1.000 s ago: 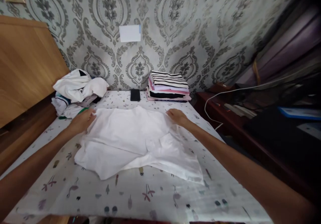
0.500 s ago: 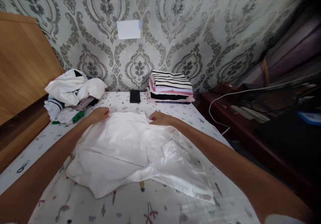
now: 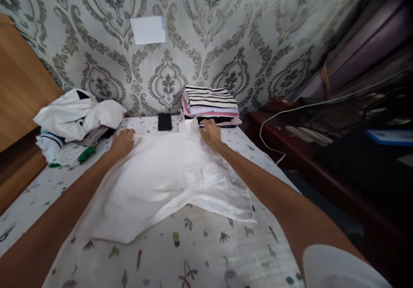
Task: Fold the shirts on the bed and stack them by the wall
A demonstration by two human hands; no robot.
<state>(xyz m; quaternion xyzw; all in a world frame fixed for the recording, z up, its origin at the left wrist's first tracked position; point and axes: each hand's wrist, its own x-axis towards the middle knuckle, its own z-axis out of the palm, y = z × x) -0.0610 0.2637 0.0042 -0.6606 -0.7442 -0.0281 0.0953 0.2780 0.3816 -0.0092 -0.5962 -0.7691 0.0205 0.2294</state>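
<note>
A white cloth garment lies spread on the patterned bedsheet, its lower right part thinner and wrinkled. My left hand rests at the garment's far left corner, fingers stretched out and slightly apart. At the far right corner is my right hand, thumb and forefinger apart, beside a small bunched, raised bit of the white fabric. Neither hand visibly pinches the cloth.
Behind the right hand stands a folded clothes stack, striped on top. A black phone-like object lies beside it. Heaped clothes sit at left by a wooden panel. A white cable crosses a dark red ledge.
Both hands were closed at the garment's far edge; their fingers are now apart. The garment has shifted away from me, and the right hand has moved farther toward the folded stack.
</note>
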